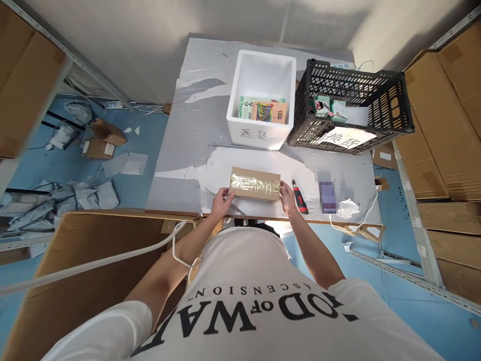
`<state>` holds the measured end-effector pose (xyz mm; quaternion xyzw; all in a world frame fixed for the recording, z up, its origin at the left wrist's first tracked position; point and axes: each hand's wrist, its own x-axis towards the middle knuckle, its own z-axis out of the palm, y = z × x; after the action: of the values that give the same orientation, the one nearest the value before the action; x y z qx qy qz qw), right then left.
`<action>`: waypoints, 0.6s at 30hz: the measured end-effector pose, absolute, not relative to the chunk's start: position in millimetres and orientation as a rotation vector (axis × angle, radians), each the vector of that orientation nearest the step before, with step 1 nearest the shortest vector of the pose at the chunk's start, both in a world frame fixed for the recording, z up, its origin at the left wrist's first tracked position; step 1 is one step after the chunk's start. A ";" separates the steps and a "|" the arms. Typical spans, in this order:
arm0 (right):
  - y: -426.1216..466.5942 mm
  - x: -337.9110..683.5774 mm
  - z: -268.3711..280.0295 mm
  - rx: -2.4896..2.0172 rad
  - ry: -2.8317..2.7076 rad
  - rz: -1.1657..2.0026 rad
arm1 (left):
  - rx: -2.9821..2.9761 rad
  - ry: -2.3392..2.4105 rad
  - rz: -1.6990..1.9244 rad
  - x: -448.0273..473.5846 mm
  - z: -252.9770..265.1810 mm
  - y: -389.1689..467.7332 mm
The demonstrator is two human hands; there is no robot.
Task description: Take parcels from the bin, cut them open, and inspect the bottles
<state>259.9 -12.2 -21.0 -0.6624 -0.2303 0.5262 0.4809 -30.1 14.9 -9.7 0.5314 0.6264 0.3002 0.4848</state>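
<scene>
A small brown cardboard box (255, 184) with shiny clear tape across its top is held between my two hands near the table's front edge. My left hand (223, 201) grips its left end, fingers closed at the lower corner. At the opposite end, my right hand (287, 195) pinches the right side of the box. Just right of that hand lies a red and black utility knife (300, 197). Farther right are a phone with a blurred screen (328, 197) and a crumpled white paper (347, 208).
Behind the box stand a white foam bin (248, 134) with colourful packets inside and a black plastic crate (349, 131) holding small boxes. A large open carton (112, 260) is at my left, under a white cable (112, 258). Stacked cartons (428, 125) line the right side.
</scene>
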 end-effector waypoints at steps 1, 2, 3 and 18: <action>-17.1 261.7 -26.5 -1.627 -0.562 1.271 | 1.299 1.516 0.740 -31.0 -11.5 15.9; -22.7 263.8 -32.2 -1.639 -0.576 1.268 | 1.306 1.502 0.745 -32.1 -13.5 17.0; -28.7 265.9 -37.7 -1.655 -0.602 1.273 | 1.317 1.487 0.742 -33.7 -15.5 18.3; -35.7 247.0 -40.9 -1.678 -0.755 1.387 | 1.410 1.339 0.572 -41.8 -51.2 41.8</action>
<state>247.0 -35.7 -40.9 -0.6653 -0.2994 0.5499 0.4067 -41.8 41.8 -51.2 0.5903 0.5606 0.2394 0.5290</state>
